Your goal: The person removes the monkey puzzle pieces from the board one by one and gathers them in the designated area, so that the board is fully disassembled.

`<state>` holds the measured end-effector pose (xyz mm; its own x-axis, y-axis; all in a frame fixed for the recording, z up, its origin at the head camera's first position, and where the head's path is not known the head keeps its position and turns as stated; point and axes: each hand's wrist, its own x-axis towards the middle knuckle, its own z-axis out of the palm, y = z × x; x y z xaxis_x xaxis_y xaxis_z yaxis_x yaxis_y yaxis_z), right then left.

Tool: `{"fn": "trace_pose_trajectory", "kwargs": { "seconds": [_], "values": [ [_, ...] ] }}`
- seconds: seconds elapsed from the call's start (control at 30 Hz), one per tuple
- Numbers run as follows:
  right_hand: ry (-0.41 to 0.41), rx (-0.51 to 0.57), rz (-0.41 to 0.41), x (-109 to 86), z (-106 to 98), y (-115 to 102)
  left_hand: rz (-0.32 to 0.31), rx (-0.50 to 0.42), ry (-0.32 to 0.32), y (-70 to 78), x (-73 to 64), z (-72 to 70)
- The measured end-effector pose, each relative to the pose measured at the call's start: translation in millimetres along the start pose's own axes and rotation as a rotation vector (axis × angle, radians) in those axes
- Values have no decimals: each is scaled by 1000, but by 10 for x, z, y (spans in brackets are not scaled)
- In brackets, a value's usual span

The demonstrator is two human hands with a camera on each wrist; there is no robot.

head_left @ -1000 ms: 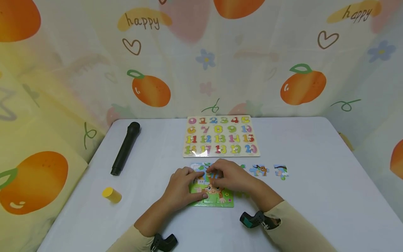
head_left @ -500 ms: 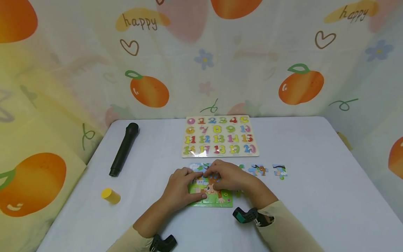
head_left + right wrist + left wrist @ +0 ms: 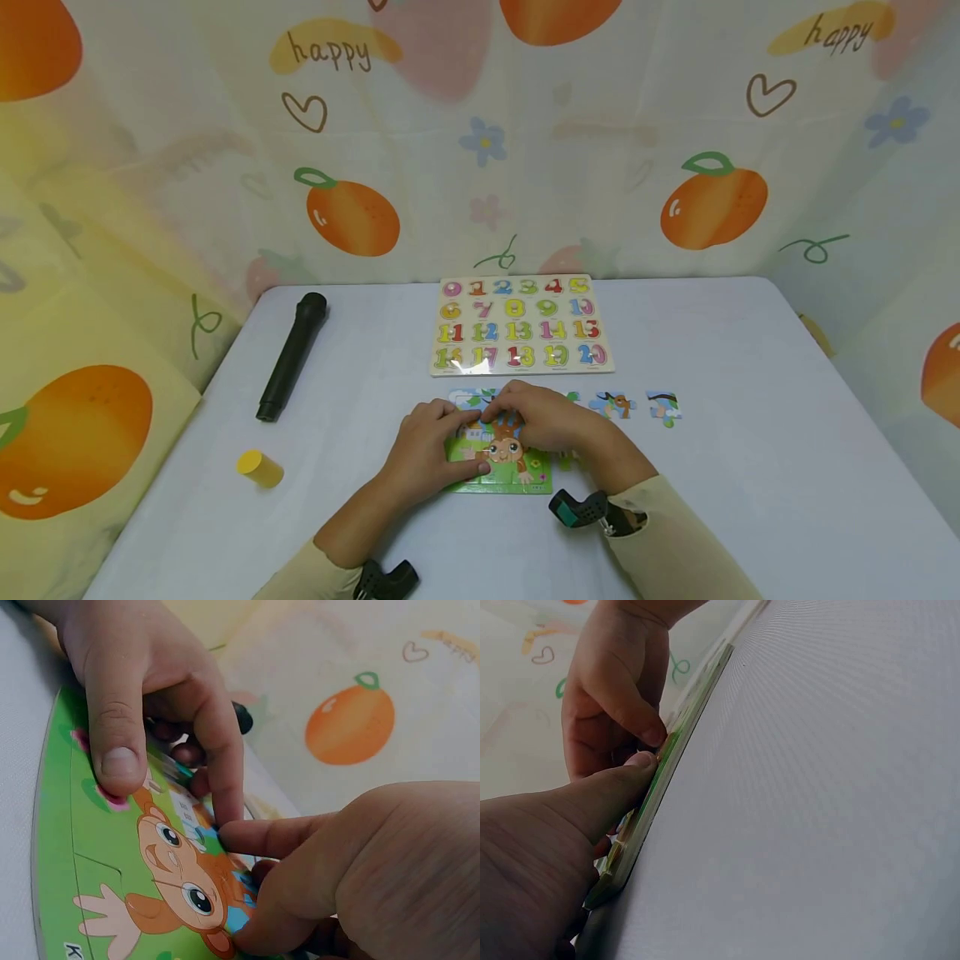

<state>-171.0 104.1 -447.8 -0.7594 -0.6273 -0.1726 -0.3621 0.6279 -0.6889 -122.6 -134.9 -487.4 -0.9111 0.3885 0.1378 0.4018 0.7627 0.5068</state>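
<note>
A jigsaw puzzle (image 3: 525, 481) with a brown monkey on green lies flat in front of me. My left hand (image 3: 422, 450) rests over its left side, thumb on the lower part and index fingertip higher up. My right hand (image 3: 553, 423) reaches over the upper right, its index fingertip pressing beside the left index fingertip. In the right wrist view the right hand (image 3: 405, 877) shows index finger and thumb apart on the puzzle (image 3: 56, 847), no loose piece visible between them. The left thumb (image 3: 116, 742) lies straight on the picture. The area under the right palm is hidden.
Loose jigsaw pieces (image 3: 612, 406) lie right of the puzzle, one farther right (image 3: 664, 407) and others partly hidden by the right hand. Behind stands a number board (image 3: 522, 325) lying flat. At left are a black microphone-like stick (image 3: 292, 358) and a yellow cylinder (image 3: 260, 469).
My right hand has shifted slightly left and its thumb has moved off the monkey's face, which is now uncovered. The left hand stays in place on the puzzle.
</note>
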Motion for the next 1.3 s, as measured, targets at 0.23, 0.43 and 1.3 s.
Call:
{"fn": "trace_pose_trajectory", "kwargs": {
  "seconds": [0.23, 0.43, 1.3],
  "values": [
    [5, -22, 5, -1, 8, -34, 13, 11, 20, -11, -4, 16],
    [32, -26, 31, 2, 46, -90, 0, 4, 10, -10, 3, 19],
    [148, -54, 91, 6, 204, -109, -6, 8, 3, -7, 7, 16]
  ]
}}
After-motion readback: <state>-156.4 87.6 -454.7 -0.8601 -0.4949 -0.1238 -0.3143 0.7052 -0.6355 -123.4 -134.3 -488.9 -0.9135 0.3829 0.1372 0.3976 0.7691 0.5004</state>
